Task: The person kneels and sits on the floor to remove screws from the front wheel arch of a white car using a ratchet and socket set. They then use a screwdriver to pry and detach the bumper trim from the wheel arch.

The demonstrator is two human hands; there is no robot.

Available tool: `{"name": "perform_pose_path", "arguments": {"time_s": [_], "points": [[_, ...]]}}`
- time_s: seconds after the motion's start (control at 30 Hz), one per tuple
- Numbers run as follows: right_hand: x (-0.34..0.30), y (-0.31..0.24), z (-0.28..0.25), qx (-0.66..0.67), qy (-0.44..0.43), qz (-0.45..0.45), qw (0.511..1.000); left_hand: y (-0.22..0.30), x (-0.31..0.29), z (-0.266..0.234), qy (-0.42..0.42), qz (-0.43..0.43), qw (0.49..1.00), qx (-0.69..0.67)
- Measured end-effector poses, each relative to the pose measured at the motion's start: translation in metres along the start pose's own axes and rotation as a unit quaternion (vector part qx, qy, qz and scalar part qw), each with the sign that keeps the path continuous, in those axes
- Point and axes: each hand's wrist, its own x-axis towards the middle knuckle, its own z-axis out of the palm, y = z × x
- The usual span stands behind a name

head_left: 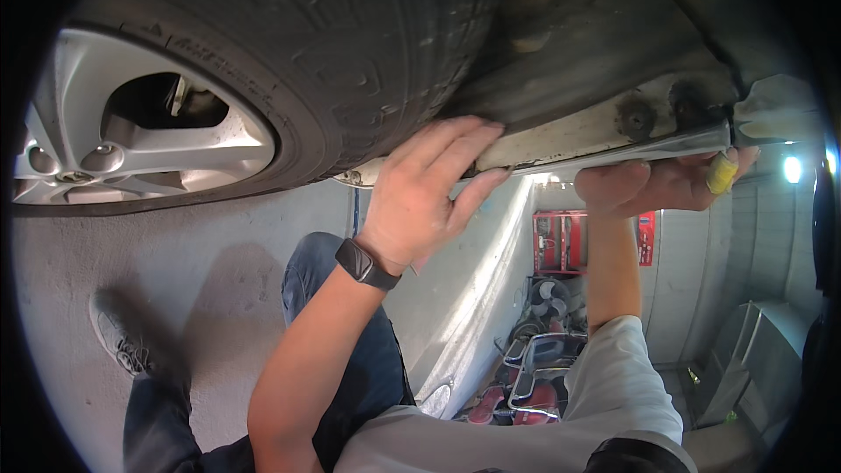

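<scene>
My left hand point(429, 184), with a dark watch point(363, 264) on the wrist, lies on the pale lower lip point(561, 131) of a car's wheel arch, beside the tyre point(350, 52). Its fingers are stretched out and the thumb stands apart. Farther right, my right hand point(653, 188) is curled just under the shiny edge strip point(648, 144) of that lip. A small yellow piece point(722, 173) shows at its fingers; whether it is held or wrapped round a finger I cannot tell. The dark wheel-arch liner point(596, 44) spreads above both hands.
A silver spoked wheel rim point(245, 144) is at the left. Below are the grey floor point(236, 254), my bent knee point(315, 267) and a shoe point(118, 333). Behind my right arm stand a red tool case point(561, 241), a fan point(550, 296) and a metal-framed cart point(526, 368).
</scene>
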Motion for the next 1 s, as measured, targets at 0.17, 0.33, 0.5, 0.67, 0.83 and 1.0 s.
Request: {"name": "perform_pose_path", "arguments": {"time_s": [0.17,0.33,0.5,0.67,0.83,1.0], "points": [[0.012,0.009,-0.005,-0.006,-0.008,-0.041,0.999,0.008,0.018,0.007,0.009,0.044,0.998,-0.052],[0.006,0.013,-0.003,0.027,0.028,-0.031,0.999,0.009,0.020,0.001,-0.016,0.046,0.997,-0.057],[0.002,0.014,-0.005,0.045,0.029,-0.024,0.998,0.006,0.005,-0.013,-0.071,-0.015,0.995,-0.062],[0.001,0.008,0.000,0.055,0.053,0.000,0.997,-0.008,-0.012,-0.021,-0.119,-0.059,0.991,0.021],[0.005,0.005,0.002,0.061,0.068,0.004,0.996,-0.009,-0.013,-0.026,-0.129,-0.078,0.988,0.029],[0.006,0.002,0.005,0.053,0.081,0.018,0.995,0.000,-0.009,-0.024,-0.103,-0.099,0.989,0.024]]}}
